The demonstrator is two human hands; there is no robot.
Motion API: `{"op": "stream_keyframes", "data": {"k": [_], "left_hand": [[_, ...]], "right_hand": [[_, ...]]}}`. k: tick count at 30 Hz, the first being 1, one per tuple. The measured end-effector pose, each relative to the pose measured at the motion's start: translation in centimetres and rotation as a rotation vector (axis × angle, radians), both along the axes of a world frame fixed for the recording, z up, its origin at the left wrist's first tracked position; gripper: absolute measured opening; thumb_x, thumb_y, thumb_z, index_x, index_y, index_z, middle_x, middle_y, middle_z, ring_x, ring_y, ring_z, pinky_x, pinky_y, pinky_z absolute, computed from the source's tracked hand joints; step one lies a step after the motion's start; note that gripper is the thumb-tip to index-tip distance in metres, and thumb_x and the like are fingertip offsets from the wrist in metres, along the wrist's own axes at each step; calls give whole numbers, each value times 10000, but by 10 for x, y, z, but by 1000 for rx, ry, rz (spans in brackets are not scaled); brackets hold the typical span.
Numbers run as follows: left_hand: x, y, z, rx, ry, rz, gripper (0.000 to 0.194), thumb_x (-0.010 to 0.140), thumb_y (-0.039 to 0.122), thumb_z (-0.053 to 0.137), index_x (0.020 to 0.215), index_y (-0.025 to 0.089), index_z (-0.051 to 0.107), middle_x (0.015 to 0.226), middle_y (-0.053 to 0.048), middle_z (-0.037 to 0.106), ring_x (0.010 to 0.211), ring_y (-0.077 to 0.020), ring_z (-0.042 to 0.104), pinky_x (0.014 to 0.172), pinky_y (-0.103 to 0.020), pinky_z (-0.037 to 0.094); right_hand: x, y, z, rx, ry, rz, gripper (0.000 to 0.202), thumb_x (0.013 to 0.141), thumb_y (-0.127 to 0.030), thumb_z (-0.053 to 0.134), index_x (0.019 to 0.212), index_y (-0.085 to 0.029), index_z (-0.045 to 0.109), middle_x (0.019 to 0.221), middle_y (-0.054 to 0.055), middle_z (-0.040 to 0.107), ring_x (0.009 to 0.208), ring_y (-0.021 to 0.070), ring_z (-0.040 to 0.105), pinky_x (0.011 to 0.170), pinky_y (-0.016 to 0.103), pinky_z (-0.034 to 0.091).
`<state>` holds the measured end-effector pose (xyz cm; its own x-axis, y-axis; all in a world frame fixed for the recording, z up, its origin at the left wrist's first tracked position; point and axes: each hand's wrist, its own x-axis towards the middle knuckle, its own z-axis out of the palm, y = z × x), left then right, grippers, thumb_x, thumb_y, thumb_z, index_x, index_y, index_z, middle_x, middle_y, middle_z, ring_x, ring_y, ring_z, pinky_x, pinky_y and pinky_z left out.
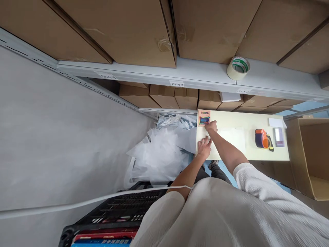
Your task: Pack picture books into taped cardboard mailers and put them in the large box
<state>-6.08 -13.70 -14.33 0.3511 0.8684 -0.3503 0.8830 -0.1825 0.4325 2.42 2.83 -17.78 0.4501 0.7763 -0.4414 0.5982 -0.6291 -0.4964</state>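
A small pink box or booklet [204,118] with a dark blue picture lies at the far left corner of the pale table [250,124]. My right hand [211,127] reaches across to its lower right corner, fingers bent and pressed together; whether they grip anything is too small to tell. Nearer the front edge, my left hand [204,146], with a ring on one finger, rests on the table with its fingers apart. A white sheet [232,138] lies flat to the right of my hands.
An orange and purple tape dispenser [261,138] and papers [277,122] lie on the table's right. White sheets [164,151] are heaped left of it. Cartons [138,31] and a tape roll [238,68] fill the shelf above. An open carton [303,154] stands right, a black crate [123,209] lower left.
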Motion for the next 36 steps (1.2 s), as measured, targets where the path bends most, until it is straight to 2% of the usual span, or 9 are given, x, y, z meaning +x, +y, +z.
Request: {"op": "stream_keyframes", "data": {"k": [3, 6, 10, 14, 19, 22, 25, 30, 36], "left_hand": [[0, 0, -1, -12, 4, 2, 830, 961, 266, 674, 1714, 336, 331, 1769, -116, 319, 1540, -390, 344, 1200, -553, 354], [0, 2, -2, -24, 22, -5, 853, 968, 292, 694, 1727, 331, 305, 1766, -129, 322, 1550, -391, 349, 1212, -541, 349], [0, 7, 0, -59, 69, -31, 845, 982, 327, 693, 1730, 337, 299, 1765, -137, 321, 1556, -398, 350, 1223, -545, 344], [2, 10, 4, -71, 108, -41, 837, 997, 342, 661, 1738, 334, 273, 1758, -147, 327, 1560, -398, 345, 1220, -542, 354], [9, 11, 8, -79, 172, -23, 828, 984, 283, 636, 1733, 300, 283, 1777, -161, 291, 1578, -400, 324, 1234, -540, 347], [14, 13, 10, -97, 202, -4, 831, 975, 269, 630, 1731, 282, 285, 1786, -167, 269, 1587, -402, 315, 1244, -538, 343], [21, 14, 15, -110, 225, 17, 848, 946, 241, 627, 1727, 256, 298, 1781, -183, 277, 1590, -409, 317, 1264, -555, 323], [52, 11, 28, -37, 227, 34, 830, 910, 173, 591, 1704, 223, 355, 1774, -192, 296, 1600, -406, 307, 1280, -588, 288], [123, 8, 32, -15, 63, -208, 729, 960, 169, 537, 1673, 270, 419, 1783, -122, 310, 1594, -351, 337, 1265, -528, 345]], "right_hand": [[3, 3, 2, -1, 50, -6, 274, 851, -320, 695, 1108, -236, 655, 978, 102, 754, 985, 304, 695, 984, 537, 495], [15, 7, 14, 27, 168, 2, 102, 867, -298, 644, 930, -243, 702, 911, 73, 756, 917, 265, 693, 893, 419, 525], [54, -6, 35, 131, 289, -17, 234, 891, -341, 553, 951, -223, 746, 912, 37, 760, 844, 209, 661, 782, 309, 523], [120, -54, 50, 214, 391, -26, 305, 872, -394, 561, 987, -182, 749, 880, 32, 742, 784, 189, 615, 727, 287, 505], [197, -128, 53, 104, 310, -98, 323, 854, -452, 596, 922, -171, 741, 792, 32, 718, 752, 203, 611, 693, 293, 501], [221, -152, 50, 69, 283, -138, 276, 845, -403, 586, 904, -185, 745, 824, 41, 746, 783, 217, 654, 714, 301, 522], [231, -160, 46, 48, 267, -119, 239, 825, -333, 580, 902, -201, 764, 867, 45, 775, 849, 236, 697, 765, 317, 549], [239, -163, 39, 9, 197, -62, 279, 829, -266, 580, 1007, -234, 792, 967, 44, 791, 962, 249, 727, 921, 353, 561], [263, -162, 40, 102, 10, -53, 459, 868, -288, 549, 1277, -155, 710, 1276, 171, 716, 1164, 295, 684, 1050, 405, 533]]}}
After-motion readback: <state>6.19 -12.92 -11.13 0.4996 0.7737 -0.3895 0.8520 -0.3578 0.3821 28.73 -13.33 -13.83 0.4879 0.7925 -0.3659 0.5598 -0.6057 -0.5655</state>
